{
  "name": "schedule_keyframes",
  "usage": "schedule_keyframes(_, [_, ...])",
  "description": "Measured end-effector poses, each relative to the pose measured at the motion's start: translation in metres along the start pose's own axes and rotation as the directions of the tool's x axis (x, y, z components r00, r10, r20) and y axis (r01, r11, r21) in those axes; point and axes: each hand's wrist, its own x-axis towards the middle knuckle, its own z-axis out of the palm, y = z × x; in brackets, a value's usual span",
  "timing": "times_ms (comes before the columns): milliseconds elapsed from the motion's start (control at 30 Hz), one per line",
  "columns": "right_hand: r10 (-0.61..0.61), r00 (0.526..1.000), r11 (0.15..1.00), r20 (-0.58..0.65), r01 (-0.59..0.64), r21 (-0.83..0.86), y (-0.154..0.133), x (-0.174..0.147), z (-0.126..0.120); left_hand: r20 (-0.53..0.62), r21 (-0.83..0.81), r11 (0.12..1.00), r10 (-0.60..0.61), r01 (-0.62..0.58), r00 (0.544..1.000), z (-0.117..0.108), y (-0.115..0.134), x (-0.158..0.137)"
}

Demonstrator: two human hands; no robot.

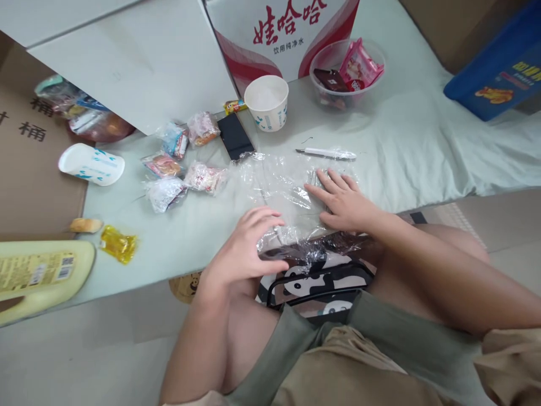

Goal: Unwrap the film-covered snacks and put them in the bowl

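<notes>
A sheet of clear plastic wrap [283,186] lies crinkled on the pale green cloth, its near edge hanging over the front. My right hand [344,200] rests on its right part with the fingers spread. At the near left edge is my left hand [249,245], thumb and fingers apart and curved; whether it touches the plastic I cannot tell. Beyond the wrap lie a white pen-like craft knife [327,153] and a dark phone [235,136]. Left of the wrap sit several small wrapped snacks, among them a pinkish one [205,177] and a whitish one [164,194].
A paper cup [267,104] stands upright near a clear bowl [372,84] of packets; another cup [92,163] lies tipped over. A yellow wrapper [119,243], a bread piece [87,225] and a pale yellow bottle [46,276] are at left. A white-red carton [287,39] stands behind.
</notes>
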Motion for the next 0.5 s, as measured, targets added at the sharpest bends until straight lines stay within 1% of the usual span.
schedule_keyframes(33, [-0.004, 1.000, 1.000, -0.009, 0.004, 0.009, 0.001, 0.001, 0.001, 0.112, 0.058, 0.998, -0.038, 0.032, 0.993, 0.003, 0.002, -0.004])
schedule_keyframes(67, [-0.009, 1.000, 1.000, -0.017, 0.009, 0.021, 0.001, 0.001, 0.001, 0.181, 0.105, 0.993, -0.077, 0.058, 0.981, 0.005, 0.001, -0.007])
schedule_keyframes(100, [-0.016, 1.000, 0.999, -0.026, 0.017, 0.037, 0.001, 0.001, 0.001, 0.210, 0.136, 0.988, -0.105, 0.078, 0.972, 0.008, -0.002, -0.009])
schedule_keyframes(133, [-0.028, 0.999, 0.998, -0.038, 0.030, 0.058, 0.001, 0.001, 0.000, 0.208, 0.148, 0.985, -0.121, 0.091, 0.971, 0.009, -0.006, -0.010])
schedule_keyframes(167, [-0.043, 0.997, 0.995, -0.058, 0.048, 0.085, 0.001, 0.000, -0.002, 0.185, 0.146, 0.984, -0.128, 0.101, 0.974, 0.010, -0.010, -0.011])
schedule_keyframes(233, [-0.083, 0.987, 0.982, -0.139, 0.105, 0.155, 0.000, -0.004, -0.009, 0.101, 0.120, 0.984, -0.146, 0.134, 0.984, 0.007, -0.017, -0.013])
schedule_keyframes(333, [-0.156, 0.950, 0.926, -0.269, 0.236, 0.295, 0.000, -0.019, -0.020, -0.034, 0.072, 0.973, -0.216, 0.218, 0.976, 0.000, -0.019, -0.014])
schedule_keyframes(367, [-0.192, 0.942, 0.896, -0.276, 0.283, 0.341, -0.001, -0.026, -0.022, -0.063, 0.054, 0.969, -0.236, 0.239, 0.970, -0.002, -0.018, -0.014])
schedule_keyframes(400, [-0.239, 0.936, 0.867, -0.258, 0.325, 0.377, -0.002, -0.033, -0.023, -0.085, 0.033, 0.966, -0.252, 0.255, 0.964, -0.004, -0.017, -0.014])
schedule_keyframes(467, [-0.344, 0.923, 0.837, -0.172, 0.384, 0.390, -0.006, -0.047, -0.022, -0.113, -0.024, 0.959, -0.285, 0.284, 0.952, -0.005, -0.014, -0.013])
schedule_keyframes(500, [-0.381, 0.916, 0.840, -0.128, 0.401, 0.364, -0.009, -0.052, -0.020, -0.122, -0.058, 0.951, -0.308, 0.303, 0.943, -0.005, -0.012, -0.013])
